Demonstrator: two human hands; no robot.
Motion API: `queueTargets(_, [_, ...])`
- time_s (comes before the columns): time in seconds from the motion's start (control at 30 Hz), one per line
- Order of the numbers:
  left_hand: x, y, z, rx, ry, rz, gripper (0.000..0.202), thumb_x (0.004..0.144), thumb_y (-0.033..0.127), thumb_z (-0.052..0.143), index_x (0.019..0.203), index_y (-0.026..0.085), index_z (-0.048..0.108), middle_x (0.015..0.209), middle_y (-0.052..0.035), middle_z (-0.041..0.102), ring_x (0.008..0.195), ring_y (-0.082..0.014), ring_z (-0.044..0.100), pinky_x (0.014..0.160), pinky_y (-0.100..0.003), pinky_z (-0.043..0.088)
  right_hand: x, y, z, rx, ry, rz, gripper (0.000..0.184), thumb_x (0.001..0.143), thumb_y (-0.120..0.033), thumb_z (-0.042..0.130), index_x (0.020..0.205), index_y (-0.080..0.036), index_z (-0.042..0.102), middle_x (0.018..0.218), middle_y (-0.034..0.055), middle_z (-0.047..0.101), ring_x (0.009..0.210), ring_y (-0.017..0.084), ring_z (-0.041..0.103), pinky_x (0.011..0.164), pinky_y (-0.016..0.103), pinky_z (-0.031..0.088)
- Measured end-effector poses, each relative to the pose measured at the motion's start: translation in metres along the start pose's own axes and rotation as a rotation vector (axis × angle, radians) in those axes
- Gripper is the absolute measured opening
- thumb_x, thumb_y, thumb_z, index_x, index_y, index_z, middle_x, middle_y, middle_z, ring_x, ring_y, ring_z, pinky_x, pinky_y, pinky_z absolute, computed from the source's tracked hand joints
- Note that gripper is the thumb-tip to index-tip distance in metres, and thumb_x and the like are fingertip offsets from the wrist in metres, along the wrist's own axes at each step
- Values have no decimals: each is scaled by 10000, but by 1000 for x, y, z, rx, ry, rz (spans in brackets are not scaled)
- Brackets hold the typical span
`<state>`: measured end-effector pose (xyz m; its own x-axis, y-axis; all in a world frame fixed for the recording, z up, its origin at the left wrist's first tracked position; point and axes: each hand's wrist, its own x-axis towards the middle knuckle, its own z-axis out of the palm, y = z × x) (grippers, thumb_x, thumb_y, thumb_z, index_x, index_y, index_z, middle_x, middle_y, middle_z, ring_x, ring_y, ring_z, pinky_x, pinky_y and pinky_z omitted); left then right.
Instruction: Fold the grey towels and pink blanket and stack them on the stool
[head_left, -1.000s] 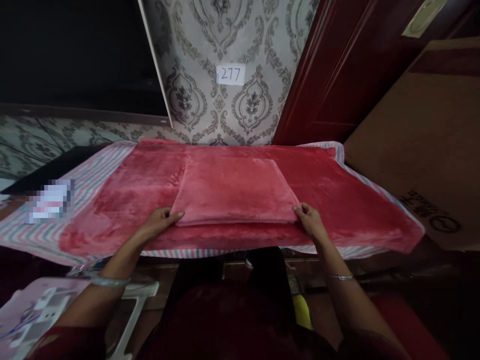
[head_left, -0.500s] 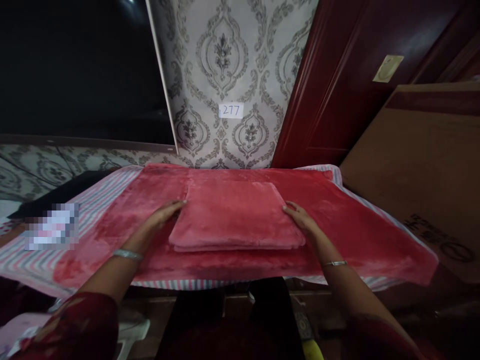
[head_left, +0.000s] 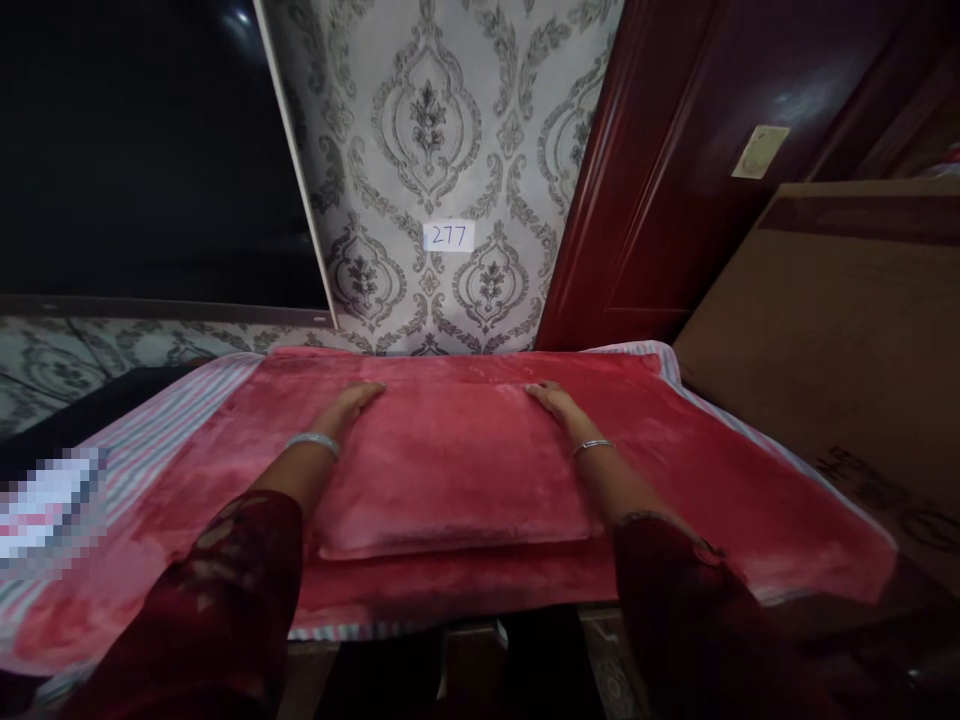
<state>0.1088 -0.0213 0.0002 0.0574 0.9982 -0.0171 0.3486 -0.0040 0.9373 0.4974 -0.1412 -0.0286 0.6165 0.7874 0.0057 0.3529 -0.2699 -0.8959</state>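
Observation:
A folded pink plush cloth (head_left: 457, 460) lies flat in the middle, in a layered rectangle with its thick folded edge towards me. My left hand (head_left: 360, 397) rests at its far left corner, fingers stretched out and pointing inward. At the far right corner, my right hand (head_left: 553, 398) touches the cloth with its fingers likewise extended. Neither hand appears to grip it, though the fingertips look slightly blurred. Beneath the folded piece spreads a larger red plush blanket (head_left: 690, 480), over a striped cloth (head_left: 176, 415) that shows along the sides and front.
A large dark screen (head_left: 142, 150) stands at the back left. Patterned wallpaper with a paper label marked 277 (head_left: 448, 236) is behind the table. On the right are a dark red door (head_left: 675, 150) and a big cardboard box (head_left: 832, 330). A blurred-out item (head_left: 49, 510) lies at left.
Both hands have moved away from me, from the folded cloth's side edges to its far corners. The view has come closer, and the folded cloth keeps its place on the blanket.

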Motion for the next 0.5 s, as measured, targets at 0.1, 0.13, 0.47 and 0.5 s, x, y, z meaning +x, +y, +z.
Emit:
queueTargets(0.1, [12, 3, 10, 102, 137, 5, 192, 713, 361, 716, 738, 191, 630, 676, -89, 656, 786, -318, 665, 656, -378, 498, 10, -3, 15, 25, 57, -15, 250, 782, -302, 636, 943, -152, 755, 964, 119, 775, 957, 268, 695, 843, 342, 545])
queueTargets(0.13, [14, 2, 13, 126, 181, 19, 140, 726, 317, 694, 740, 199, 622, 723, -105, 675, 865, -333, 673, 698, -378, 503, 12, -1, 20, 37, 80, -20, 281, 790, -290, 606, 984, -150, 754, 990, 111, 777, 984, 261, 691, 851, 332, 546])
queueTargets(0.47, [10, -30, 23, 222, 260, -3, 42, 807, 233, 614, 799, 192, 617, 895, -182, 718, 1053, -371, 671, 843, -425, 504, 19, 35, 32, 41, 150, 23, 332, 794, -274, 572, 1034, -141, 760, 992, 135, 778, 949, 269, 711, 871, 363, 553])
queueTargets(0.5, [10, -30, 23, 213, 251, -3, 60, 811, 247, 620, 817, 187, 623, 908, -185, 719, 1058, -368, 668, 842, -421, 504, 19, 35, 32, 35, 146, 22, 337, 800, -270, 574, 1051, -141, 758, 1013, 137, 777, 976, 271, 706, 895, 368, 545])
